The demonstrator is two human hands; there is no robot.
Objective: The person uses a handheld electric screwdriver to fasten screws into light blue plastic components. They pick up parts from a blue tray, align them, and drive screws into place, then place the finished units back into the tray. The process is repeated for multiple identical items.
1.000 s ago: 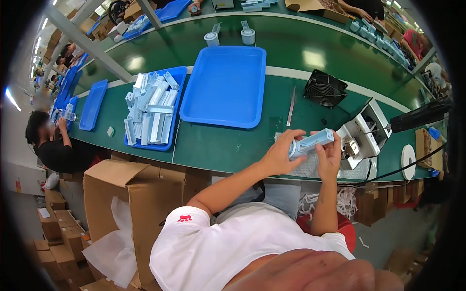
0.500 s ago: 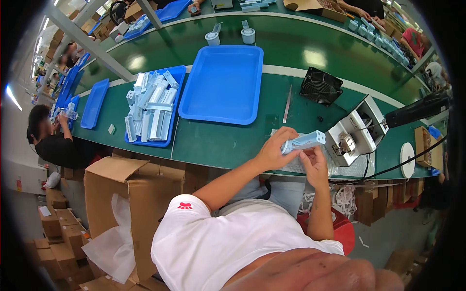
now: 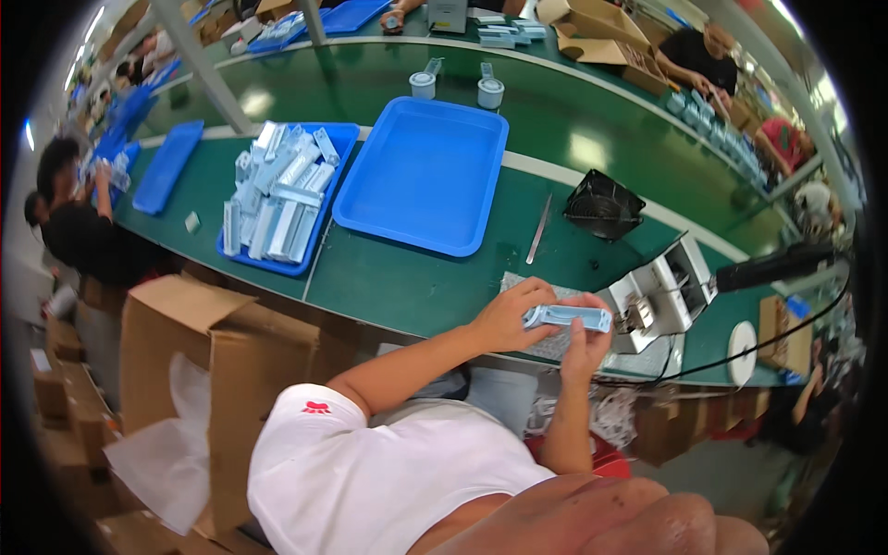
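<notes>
Between my two hands lies a long light-blue plastic casing (image 3: 555,315), its hollow side facing up and its rounded end to the left. My left hand (image 3: 511,316) is closed around the rounded end. On the square end, my right hand (image 3: 583,350) grips with its thumb over the hollow and its fingers behind. Both hands are above the front edge of the green bench, just left of a small white-and-metal bench machine (image 3: 659,294). Beneath them a sheet of bubble wrap (image 3: 550,344) partly shows.
A blue tray (image 3: 421,176) sits ahead; left of it another blue tray (image 3: 294,269) holds several light-blue casings (image 3: 277,194). Tweezers (image 3: 539,229) and a black fan (image 3: 603,205) lie beyond my hands. An open cardboard box (image 3: 259,398) stands below left. Other people work nearby.
The casing has turned so that its hollow side shows, and it lies more level. My right thumb has moved onto it. The whole view has shifted a little.
</notes>
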